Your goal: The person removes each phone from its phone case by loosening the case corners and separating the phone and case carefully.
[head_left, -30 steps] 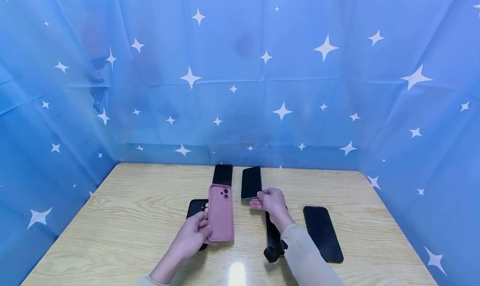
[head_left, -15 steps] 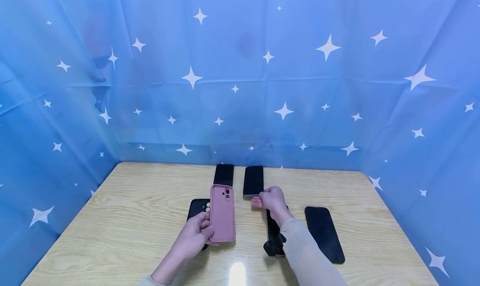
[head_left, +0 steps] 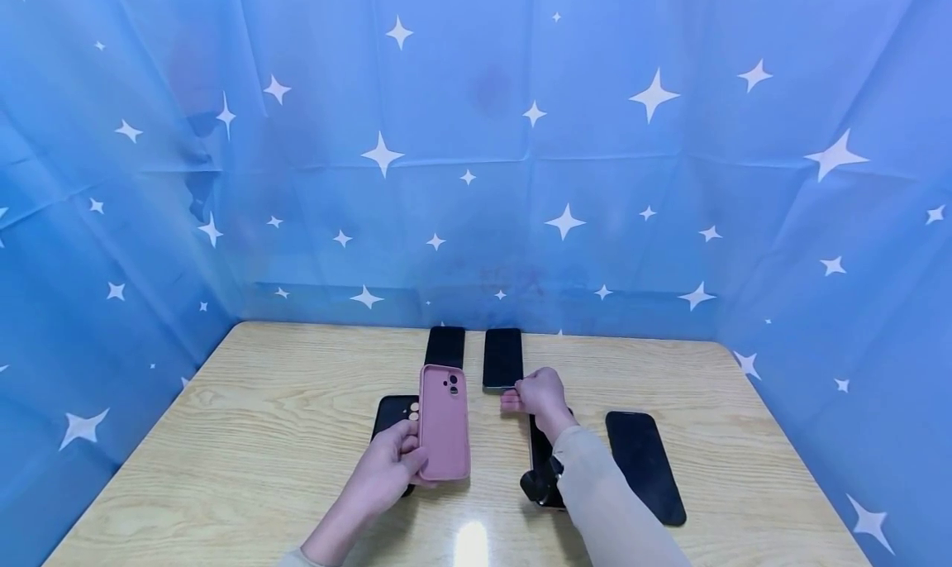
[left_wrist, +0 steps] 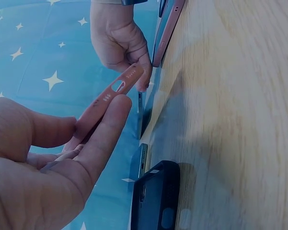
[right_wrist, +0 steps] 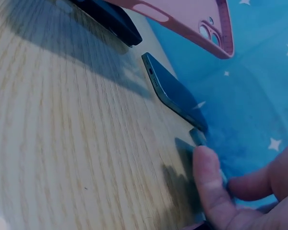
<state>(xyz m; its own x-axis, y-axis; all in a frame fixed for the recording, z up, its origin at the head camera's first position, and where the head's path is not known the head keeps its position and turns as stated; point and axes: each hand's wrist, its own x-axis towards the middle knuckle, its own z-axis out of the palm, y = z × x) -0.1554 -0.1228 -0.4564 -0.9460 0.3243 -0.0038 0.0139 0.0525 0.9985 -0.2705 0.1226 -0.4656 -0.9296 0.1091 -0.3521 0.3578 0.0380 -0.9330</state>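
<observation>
My left hand [head_left: 381, 466] holds a pink phone case [head_left: 445, 426] upright above the table, thumb on one side and fingers on the other. Its camera cutouts are at the top, and in the left wrist view the port slot shows on the edge of the case [left_wrist: 93, 111]. At the back, my right hand [head_left: 543, 393] pinches the near right corner of a dark phone [head_left: 502, 357] between thumb and finger. In the right wrist view that phone is mostly hidden behind the fingers [right_wrist: 209, 175]. A black phone case [head_left: 388, 412] lies partly hidden behind my left hand.
Another dark phone [head_left: 445, 346] lies at the back, beyond the pink case. Under my right forearm is a dark phone with a pink edge [head_left: 540, 447], partly covered. A black phone [head_left: 645, 466] lies to the right. A blue star-patterned curtain [head_left: 476, 178] stands behind the table.
The dark phone at my right hand was tilted a second ago and now sits straighter and flatter at the back. The left hand still holds the pink case in nearly the same place.
</observation>
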